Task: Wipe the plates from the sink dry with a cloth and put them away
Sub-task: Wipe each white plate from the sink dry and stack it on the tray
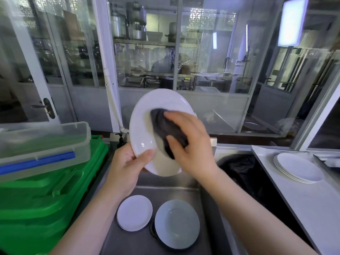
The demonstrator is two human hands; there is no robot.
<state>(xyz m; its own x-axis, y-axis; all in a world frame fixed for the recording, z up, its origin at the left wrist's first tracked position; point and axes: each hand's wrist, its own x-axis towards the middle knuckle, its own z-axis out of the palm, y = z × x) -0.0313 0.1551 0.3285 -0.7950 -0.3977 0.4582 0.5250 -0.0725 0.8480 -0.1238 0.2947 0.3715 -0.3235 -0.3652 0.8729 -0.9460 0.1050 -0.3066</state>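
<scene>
Plates are spread over three spots: one white plate (147, 115) is held tilted in the air above the steel sink (184, 183), two more lie flat on the sink floor, and a small stack of white plates (299, 168) sits on the grey counter (294, 199) to the right. The left hand (127, 166) grips the raised plate at its lower left rim, thumb curled over the front edge and fingers hidden behind it. The right hand (191, 142) presses a dark grey cloth (165, 129) against the plate's face, its fingers curled around the bunched fabric. In the sink, a small white plate (134, 212) lies just beside a pale blue-grey deep plate (177, 223). To the left, a clear lidded plastic box (44, 144) with a blue clip rests on stacked green crates (47, 199).
</scene>
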